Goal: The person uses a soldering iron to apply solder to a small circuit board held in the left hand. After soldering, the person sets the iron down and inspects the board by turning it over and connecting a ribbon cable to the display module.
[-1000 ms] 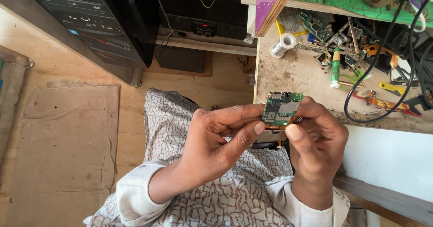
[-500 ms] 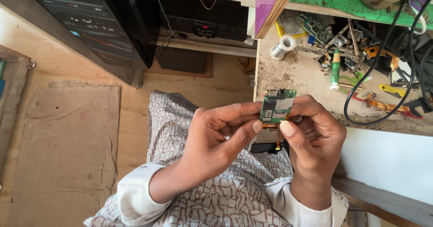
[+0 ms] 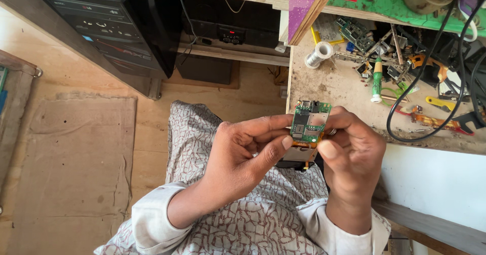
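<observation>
I hold the circuit board (image 3: 308, 122) between my left hand (image 3: 243, 156) and right hand (image 3: 354, 156), above my lap. The workbench (image 3: 334, 85) lies beyond it, with a solder spool (image 3: 319, 55) and screwdriver (image 3: 376, 80) on it. A computer tower (image 3: 109, 29) stands to the left.

The lower end of the circuit board (image 3: 308, 123) sits hidden behind the thumbs of the left hand (image 3: 243, 159) and right hand (image 3: 352, 159), its tiny parts too small to tell, while the worktop (image 3: 334, 88) and its black cables (image 3: 430, 67) run off the right edge.
</observation>
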